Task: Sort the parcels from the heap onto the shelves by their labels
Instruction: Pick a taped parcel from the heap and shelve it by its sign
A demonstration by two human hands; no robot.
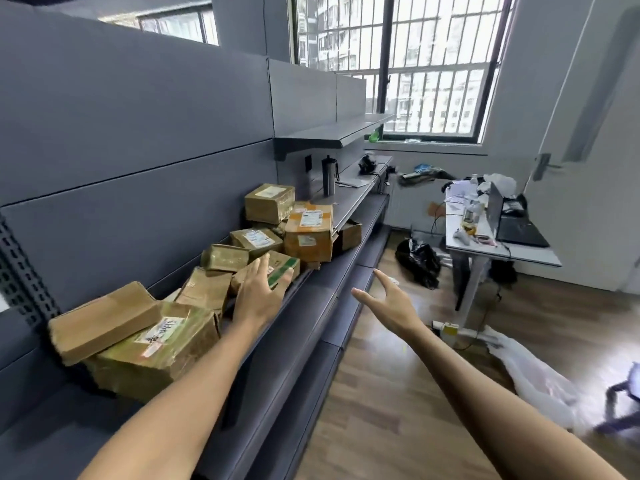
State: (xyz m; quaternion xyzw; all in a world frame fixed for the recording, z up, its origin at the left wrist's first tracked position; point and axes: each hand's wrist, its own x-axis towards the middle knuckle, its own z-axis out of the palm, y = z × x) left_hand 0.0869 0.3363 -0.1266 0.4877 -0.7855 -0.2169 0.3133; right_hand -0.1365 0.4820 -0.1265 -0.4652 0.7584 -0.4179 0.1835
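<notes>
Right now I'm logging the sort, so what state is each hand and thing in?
Left hand: open, fingers on the green-edged parcel.
Right hand: open, empty, in the air beside the shelf.
Parcel heap: unsorted, on the shelf.
Orange-taped parcel: closed, labelled, atop others.
Upper shelf: nothing seen on it.
Laptop: lid open on the desk.

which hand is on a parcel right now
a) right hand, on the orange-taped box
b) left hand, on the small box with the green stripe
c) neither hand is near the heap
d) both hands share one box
b: the left hand lies with fingers spread on the green-striped box in the heap, while the right hand hangs open over the floor, touching nothing.
</notes>
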